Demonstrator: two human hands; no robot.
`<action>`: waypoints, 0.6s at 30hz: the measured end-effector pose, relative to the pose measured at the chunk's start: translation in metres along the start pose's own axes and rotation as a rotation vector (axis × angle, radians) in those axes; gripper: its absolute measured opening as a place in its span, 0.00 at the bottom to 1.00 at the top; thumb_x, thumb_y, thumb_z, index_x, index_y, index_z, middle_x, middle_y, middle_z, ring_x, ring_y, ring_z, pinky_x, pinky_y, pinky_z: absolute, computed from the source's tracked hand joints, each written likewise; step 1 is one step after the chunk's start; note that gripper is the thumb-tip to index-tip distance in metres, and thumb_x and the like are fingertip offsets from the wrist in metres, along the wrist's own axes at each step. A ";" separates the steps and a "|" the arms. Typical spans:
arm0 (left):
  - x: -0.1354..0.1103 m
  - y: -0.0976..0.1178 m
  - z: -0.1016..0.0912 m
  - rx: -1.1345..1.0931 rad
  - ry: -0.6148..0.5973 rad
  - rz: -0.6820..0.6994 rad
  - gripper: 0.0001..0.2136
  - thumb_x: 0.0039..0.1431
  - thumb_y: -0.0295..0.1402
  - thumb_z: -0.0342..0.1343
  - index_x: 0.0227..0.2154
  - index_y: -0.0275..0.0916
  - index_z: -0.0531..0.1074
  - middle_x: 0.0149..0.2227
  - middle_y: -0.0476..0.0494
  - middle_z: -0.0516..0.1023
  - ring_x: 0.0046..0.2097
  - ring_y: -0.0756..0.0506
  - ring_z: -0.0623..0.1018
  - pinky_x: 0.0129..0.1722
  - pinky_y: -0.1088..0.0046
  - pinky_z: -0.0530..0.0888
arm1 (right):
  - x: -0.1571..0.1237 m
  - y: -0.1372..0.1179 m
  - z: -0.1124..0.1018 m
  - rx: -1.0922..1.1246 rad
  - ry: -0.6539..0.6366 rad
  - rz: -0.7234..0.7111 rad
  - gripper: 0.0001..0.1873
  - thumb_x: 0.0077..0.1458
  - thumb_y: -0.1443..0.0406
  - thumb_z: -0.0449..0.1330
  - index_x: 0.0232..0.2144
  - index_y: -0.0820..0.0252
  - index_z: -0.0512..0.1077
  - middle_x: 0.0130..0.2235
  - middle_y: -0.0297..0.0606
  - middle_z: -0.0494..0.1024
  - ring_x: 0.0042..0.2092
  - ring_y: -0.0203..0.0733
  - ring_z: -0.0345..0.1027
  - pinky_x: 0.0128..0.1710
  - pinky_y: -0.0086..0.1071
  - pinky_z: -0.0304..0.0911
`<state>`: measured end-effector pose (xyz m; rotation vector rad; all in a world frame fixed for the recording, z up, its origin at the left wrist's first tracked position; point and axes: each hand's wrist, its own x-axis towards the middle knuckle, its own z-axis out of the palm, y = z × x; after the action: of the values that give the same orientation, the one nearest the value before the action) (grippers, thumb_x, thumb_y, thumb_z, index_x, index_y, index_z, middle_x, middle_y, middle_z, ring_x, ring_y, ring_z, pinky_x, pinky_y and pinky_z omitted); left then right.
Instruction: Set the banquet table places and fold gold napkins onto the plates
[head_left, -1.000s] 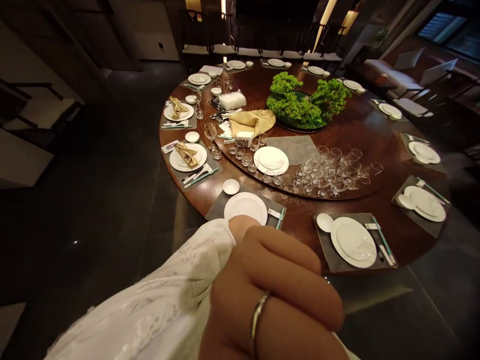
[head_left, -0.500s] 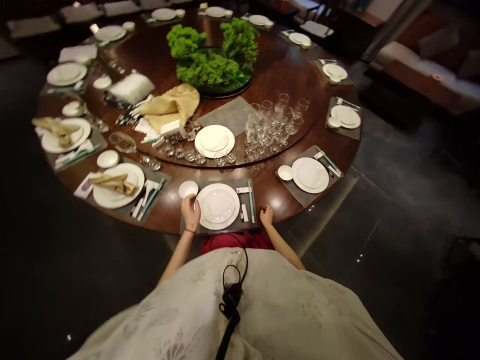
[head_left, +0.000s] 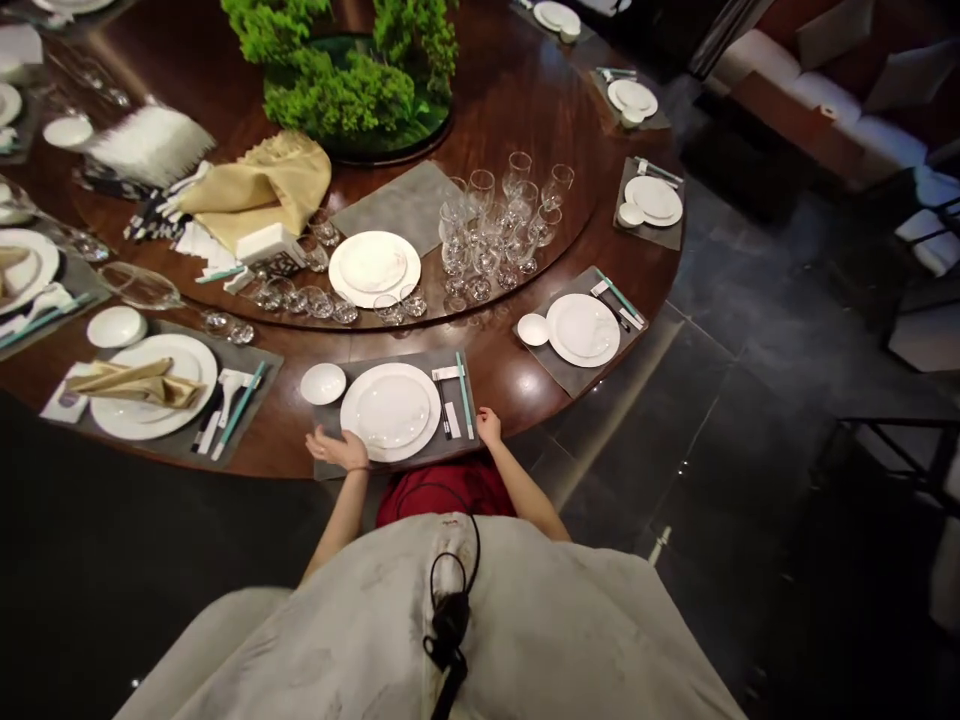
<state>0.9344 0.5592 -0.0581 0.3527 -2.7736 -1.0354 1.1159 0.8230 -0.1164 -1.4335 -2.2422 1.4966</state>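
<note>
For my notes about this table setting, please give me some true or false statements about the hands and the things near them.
1. The left hand is open beside the white plate on the grey place mat. True.
2. The right hand grips the teal chopsticks. False: they lie on the mat, and the hand is beside them, not around them.
3. The small white dish sits on the same mat, left of the plate. True.
4. A folded napkin lies on the white plate. False: that plate is bare; the tan folded napkin lies on the next plate to the left.
</note>
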 end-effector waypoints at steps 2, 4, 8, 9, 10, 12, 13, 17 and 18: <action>-0.020 0.006 0.003 -0.033 -0.125 0.144 0.28 0.53 0.29 0.52 0.58 0.30 0.59 0.67 0.21 0.52 0.70 0.30 0.50 0.67 0.43 0.47 | -0.001 0.007 -0.013 0.074 0.084 0.050 0.17 0.56 0.67 0.53 0.45 0.66 0.74 0.39 0.45 0.82 0.41 0.39 0.74 0.49 0.32 0.67; -0.046 0.029 0.013 -0.122 -0.293 0.333 0.27 0.55 0.31 0.51 0.59 0.30 0.59 0.67 0.22 0.51 0.70 0.31 0.49 0.68 0.45 0.48 | -0.008 0.030 -0.040 0.183 0.199 0.040 0.18 0.56 0.63 0.52 0.45 0.66 0.75 0.42 0.48 0.82 0.44 0.42 0.75 0.50 0.34 0.68; -0.118 0.114 0.058 -0.352 -0.545 0.611 0.24 0.61 0.33 0.49 0.60 0.35 0.61 0.67 0.27 0.55 0.70 0.35 0.52 0.69 0.49 0.50 | -0.042 0.130 -0.130 0.258 0.481 0.096 0.21 0.50 0.55 0.53 0.37 0.62 0.77 0.41 0.51 0.82 0.44 0.52 0.77 0.52 0.43 0.68; -0.140 0.139 0.072 -0.400 -0.585 0.649 0.23 0.62 0.34 0.49 0.60 0.36 0.61 0.66 0.28 0.57 0.70 0.35 0.53 0.69 0.49 0.50 | -0.052 0.163 -0.156 0.243 0.558 0.147 0.20 0.48 0.54 0.54 0.35 0.61 0.78 0.39 0.51 0.83 0.43 0.54 0.78 0.50 0.45 0.69; -0.163 0.164 0.087 -0.443 -0.618 0.676 0.23 0.62 0.34 0.49 0.60 0.37 0.61 0.66 0.30 0.58 0.70 0.36 0.54 0.69 0.49 0.51 | -0.061 0.197 -0.182 0.228 0.640 0.210 0.20 0.46 0.54 0.53 0.32 0.59 0.77 0.37 0.50 0.83 0.41 0.57 0.78 0.48 0.48 0.70; -0.214 0.209 0.119 -0.516 -0.670 0.711 0.22 0.64 0.35 0.48 0.61 0.39 0.61 0.65 0.32 0.59 0.70 0.37 0.56 0.69 0.50 0.52 | -0.075 0.256 -0.232 0.203 0.765 0.308 0.18 0.43 0.53 0.53 0.28 0.55 0.77 0.34 0.49 0.83 0.38 0.61 0.78 0.43 0.51 0.71; -0.241 0.228 0.136 -0.544 -0.690 0.722 0.23 0.64 0.35 0.48 0.61 0.40 0.61 0.66 0.32 0.59 0.70 0.37 0.56 0.69 0.51 0.52 | -0.079 0.280 -0.255 0.198 0.820 0.348 0.17 0.42 0.53 0.52 0.26 0.54 0.76 0.32 0.49 0.82 0.37 0.62 0.79 0.42 0.52 0.72; -0.350 0.282 0.203 -0.573 -0.794 0.634 0.23 0.61 0.36 0.51 0.60 0.42 0.63 0.64 0.33 0.62 0.68 0.36 0.59 0.68 0.50 0.57 | -0.069 0.321 -0.341 0.249 0.841 0.305 0.19 0.42 0.51 0.51 0.27 0.53 0.76 0.30 0.48 0.82 0.36 0.63 0.79 0.41 0.52 0.72; -0.376 0.293 0.217 -0.562 -0.832 0.570 0.23 0.60 0.36 0.52 0.59 0.42 0.63 0.62 0.32 0.64 0.67 0.35 0.61 0.66 0.50 0.60 | -0.059 0.321 -0.361 0.269 0.812 0.269 0.20 0.44 0.50 0.51 0.28 0.54 0.76 0.30 0.48 0.82 0.36 0.62 0.79 0.40 0.51 0.72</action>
<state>1.1972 1.0125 -0.0519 -1.0927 -2.6506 -1.9884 1.5449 1.0499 -0.1508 -1.8470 -1.3614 0.9398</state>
